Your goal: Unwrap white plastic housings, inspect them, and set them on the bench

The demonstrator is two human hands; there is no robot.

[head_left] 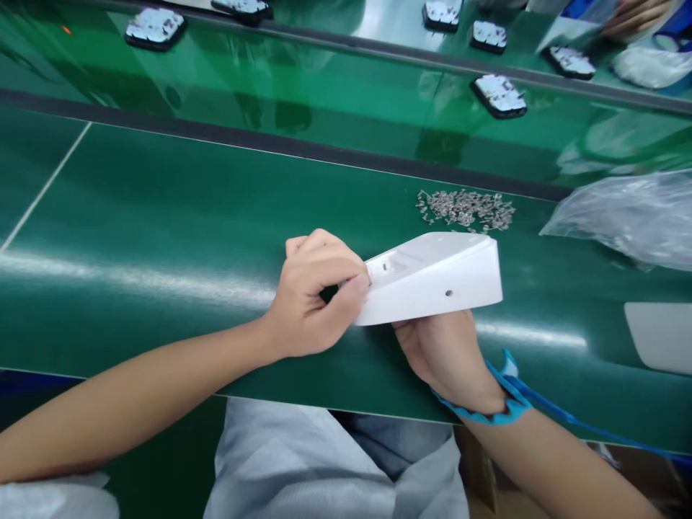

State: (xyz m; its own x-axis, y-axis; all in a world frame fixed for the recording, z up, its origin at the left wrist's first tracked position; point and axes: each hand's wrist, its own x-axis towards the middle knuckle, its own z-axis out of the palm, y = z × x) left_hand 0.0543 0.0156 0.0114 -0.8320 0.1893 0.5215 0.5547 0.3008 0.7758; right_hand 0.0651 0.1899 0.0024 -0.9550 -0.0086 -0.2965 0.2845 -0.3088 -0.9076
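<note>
A white wedge-shaped plastic housing (432,285) is held above the green table, tilted, with a small round hole in its near side and a recess on its upper face. My left hand (324,295) pinches its narrow left end between thumb and fingers. From beneath, my right hand (443,349) supports the housing, its fingers mostly hidden behind it. A blue wrist strap (511,404) with a cord circles my right wrist. Just behind the housing lies a pile of small metal screws (468,207).
Beyond the dark ledge, several black-edged parts with white tops, including one part (500,95), sit on a green belt. A clear plastic bag (630,216) lies at the right, with a flat pale piece (662,335) nearer me. At the far right a person's hand (638,16) shows.
</note>
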